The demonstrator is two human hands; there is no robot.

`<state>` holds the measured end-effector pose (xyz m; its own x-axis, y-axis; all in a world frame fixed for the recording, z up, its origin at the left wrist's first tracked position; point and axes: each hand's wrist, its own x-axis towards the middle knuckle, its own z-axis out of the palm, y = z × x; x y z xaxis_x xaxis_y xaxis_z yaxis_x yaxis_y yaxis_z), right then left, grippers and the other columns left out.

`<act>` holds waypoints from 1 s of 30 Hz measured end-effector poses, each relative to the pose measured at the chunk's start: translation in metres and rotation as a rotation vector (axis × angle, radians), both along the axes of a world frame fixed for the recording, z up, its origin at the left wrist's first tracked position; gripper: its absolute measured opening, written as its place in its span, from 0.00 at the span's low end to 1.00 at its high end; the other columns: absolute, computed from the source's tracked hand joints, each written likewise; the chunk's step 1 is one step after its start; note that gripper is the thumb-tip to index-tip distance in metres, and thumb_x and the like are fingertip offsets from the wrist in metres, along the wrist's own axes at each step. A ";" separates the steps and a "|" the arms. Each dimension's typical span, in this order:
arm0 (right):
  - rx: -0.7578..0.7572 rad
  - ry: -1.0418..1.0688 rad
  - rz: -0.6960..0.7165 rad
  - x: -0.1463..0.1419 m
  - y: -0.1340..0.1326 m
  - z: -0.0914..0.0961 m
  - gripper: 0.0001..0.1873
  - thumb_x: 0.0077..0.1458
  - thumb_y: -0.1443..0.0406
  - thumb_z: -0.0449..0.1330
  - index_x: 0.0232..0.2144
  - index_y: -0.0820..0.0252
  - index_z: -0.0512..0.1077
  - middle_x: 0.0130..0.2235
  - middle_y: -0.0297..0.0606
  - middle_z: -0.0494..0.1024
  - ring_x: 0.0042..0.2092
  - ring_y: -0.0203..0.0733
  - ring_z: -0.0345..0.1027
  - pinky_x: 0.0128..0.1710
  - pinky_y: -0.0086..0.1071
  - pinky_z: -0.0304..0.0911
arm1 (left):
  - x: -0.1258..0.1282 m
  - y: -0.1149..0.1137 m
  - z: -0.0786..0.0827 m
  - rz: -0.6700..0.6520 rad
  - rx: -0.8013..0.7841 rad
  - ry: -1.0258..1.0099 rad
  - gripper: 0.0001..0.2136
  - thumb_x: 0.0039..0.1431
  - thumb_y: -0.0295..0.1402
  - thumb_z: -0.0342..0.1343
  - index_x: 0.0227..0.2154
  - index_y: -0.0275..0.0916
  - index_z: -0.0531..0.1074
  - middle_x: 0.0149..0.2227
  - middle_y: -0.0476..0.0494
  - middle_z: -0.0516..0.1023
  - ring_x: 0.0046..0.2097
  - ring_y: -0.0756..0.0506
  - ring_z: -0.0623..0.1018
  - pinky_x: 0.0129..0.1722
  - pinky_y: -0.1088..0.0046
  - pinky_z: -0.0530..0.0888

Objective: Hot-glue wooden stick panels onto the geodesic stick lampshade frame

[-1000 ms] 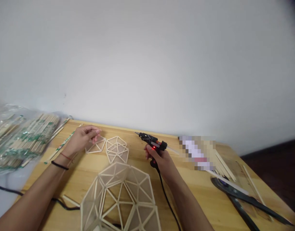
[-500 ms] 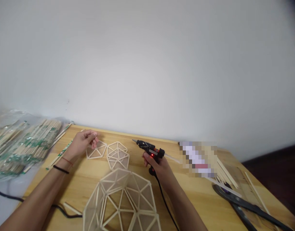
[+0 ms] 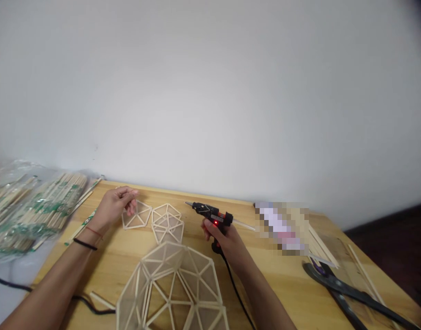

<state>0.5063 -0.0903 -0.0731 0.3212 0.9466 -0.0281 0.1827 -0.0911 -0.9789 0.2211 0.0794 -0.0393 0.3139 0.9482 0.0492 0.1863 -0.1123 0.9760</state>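
My right hand [image 3: 221, 234] grips a black glue gun [image 3: 210, 213] whose red light is on and whose nozzle points left over the wooden table [image 3: 286, 270]. A glue stick juts from its back. My left hand [image 3: 114, 205] hovers with curled fingers beside a flat pentagon of sticks [image 3: 137, 215]; whether it pinches anything I cannot see. Two more stick pentagons [image 3: 167, 223] lie stacked between my hands. A large stick dome [image 3: 172, 288] stands at the table's near edge.
Bags of wrapped chopsticks [image 3: 28, 206] lie at the left. Loose sticks [image 3: 322, 245] and a blurred-out package [image 3: 282, 225] sit at the back right, with large black scissors [image 3: 348, 291] nearer. The gun's black cord [image 3: 238, 293] runs toward me. A white wall stands behind.
My right hand has carried the glue gun slightly left. My left hand stays beside the flat pentagon. The view has tilted a little.
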 end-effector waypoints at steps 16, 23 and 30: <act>-0.021 -0.056 0.046 0.002 0.000 -0.002 0.26 0.56 0.42 0.60 0.33 0.60 0.75 0.27 0.35 0.73 0.30 0.39 0.65 0.29 0.32 0.57 | -0.048 0.022 0.011 0.367 0.196 0.195 0.16 0.59 0.42 0.59 0.21 0.37 0.70 0.17 0.52 0.70 0.21 0.51 0.68 0.22 0.77 0.64; -0.028 -0.056 0.050 0.000 0.000 -0.001 0.27 0.55 0.41 0.60 0.31 0.61 0.74 0.27 0.36 0.72 0.31 0.41 0.65 0.32 0.34 0.59 | -0.072 0.030 0.003 0.508 0.176 0.329 0.09 0.53 0.37 0.64 0.30 0.35 0.79 0.20 0.53 0.73 0.27 0.48 0.70 0.28 0.76 0.64; -0.062 -0.068 0.046 0.001 -0.001 0.001 0.29 0.53 0.39 0.60 0.29 0.61 0.73 0.27 0.36 0.70 0.31 0.41 0.63 0.33 0.35 0.58 | -0.078 0.031 0.007 0.548 0.211 0.311 0.14 0.60 0.40 0.55 0.39 0.35 0.78 0.22 0.50 0.75 0.33 0.42 0.73 0.33 0.73 0.65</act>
<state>0.5072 -0.0909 -0.0717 0.2802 0.9576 -0.0666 0.2544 -0.1410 -0.9568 0.1429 0.1099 -0.0319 -0.1812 0.9547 0.2360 0.5399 -0.1040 0.8353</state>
